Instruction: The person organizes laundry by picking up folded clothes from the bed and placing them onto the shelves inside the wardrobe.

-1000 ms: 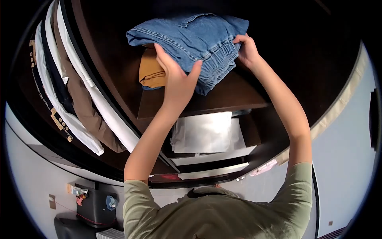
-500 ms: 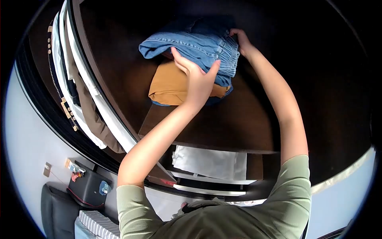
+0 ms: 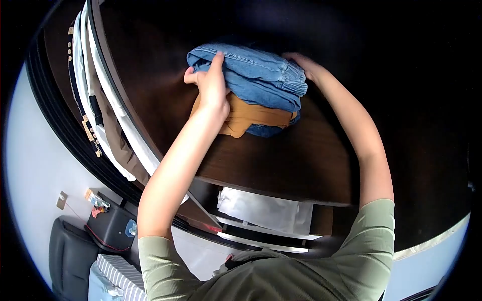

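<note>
Denim garment [image 3: 256, 65], folded, has the left hand [image 3: 212, 83] gripping its left end; the right hand [image 3: 307, 66] touches its gathered waistband end, how tightly I can't tell. It rests on ochre clothing [image 3: 256, 115] above a brown shelf [image 3: 281, 160]. Hanging clothes [image 3: 115, 133] stand leftward.

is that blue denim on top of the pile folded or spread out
Folded. The blue denim shows stacked layers, its gathered waistband at one end, above the mustard cloth.
</note>
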Tool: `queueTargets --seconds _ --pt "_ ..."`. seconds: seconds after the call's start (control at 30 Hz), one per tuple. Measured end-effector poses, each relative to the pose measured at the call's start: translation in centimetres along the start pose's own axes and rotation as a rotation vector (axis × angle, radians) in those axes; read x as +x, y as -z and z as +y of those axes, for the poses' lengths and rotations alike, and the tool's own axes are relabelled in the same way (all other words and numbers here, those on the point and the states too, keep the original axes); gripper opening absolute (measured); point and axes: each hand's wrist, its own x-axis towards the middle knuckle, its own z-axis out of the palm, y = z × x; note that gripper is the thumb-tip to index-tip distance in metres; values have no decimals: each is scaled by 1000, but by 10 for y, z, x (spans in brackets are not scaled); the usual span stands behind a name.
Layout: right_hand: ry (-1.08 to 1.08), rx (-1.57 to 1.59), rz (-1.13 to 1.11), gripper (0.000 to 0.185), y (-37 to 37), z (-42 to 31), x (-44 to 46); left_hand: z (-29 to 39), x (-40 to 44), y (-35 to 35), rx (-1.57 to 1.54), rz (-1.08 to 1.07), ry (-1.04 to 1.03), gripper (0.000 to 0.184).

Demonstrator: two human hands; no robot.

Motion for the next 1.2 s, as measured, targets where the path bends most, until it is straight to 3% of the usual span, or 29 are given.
queueTargets --seconds 0.07,0.17,0.2,0.23,0.27,0.3,0.33,0.4,0.47,0.53,0.63,0.67,0.7,0.73,0.8,0.87,0.9,1.03,1.17,1.2 --pt "-30 171 164 31 0 -17 -1 -30 37 -4 34 -20 -231 68" --pt "71 154 204 29 10 -24 11 -42 65 -14 331 43 -561 80" --pt "81 172 222 30 9 -29 14 -38 60 -17 374 15 -569 79" --pt "283 37 300 43 8 -18 7 -37 51 -16 416 -12 -576 79" --pt "243 -139 315 53 5 -14 9 -35 38 -15 459 -40 -582 79" --pt "185 -155 180 54 10 4 21 -33 23 -13 771 -2 -595 79" --pt "124 -172 44 54 15 22 35 -39 22 -5 955 46 -872 68" --pt "277 -418 218 54 16 26 48 -18 21 0 1111 -87 -1274 52" --pt "420 -664 390 53 19 33 68 -5 36 -8 1156 -281 -1479 36" --pt "495 -818 476 53 12 28 67 -12 57 -12 1351 -304 -1469 30" --pt "413 -715 313 61 -34 -41 3 -14 52 -11 1711 -404 -1023 30" --pt "468 -786 35 65 -43 -52 -10 -25 51 -6 1770 -273 -1234 32" --pt "517 -845 -246 69 -54 -59 -22 -31 49 -4 1817 -231 -1292 33" --pt "386 -952 -222 74 -75 -58 -43 -35 47 -3 1864 -185 -1349 34" --pt "311 -1066 -138 79 -95 -58 -64 -25 47 -8 1950 -298 -1255 35" --pt "249 -1014 -156 83 -92 -59 -64 -16 55 -12 1976 -443 -1204 35" --pt "267 -991 -194 85 -92 -63 -69 -19 64 -9 1876 -419 -1275 36" --pt "243 -1122 -72 85 -97 -57 -83 -28 71 -5 2027 -431 -985 46" --pt "233 -1212 72 84 -97 -40 -76 -35 59 0 2088 -330 -1033 49" --pt "230 -1207 127 81 -97 -35 -79 -34 57 3 2034 -299 -1136 50"
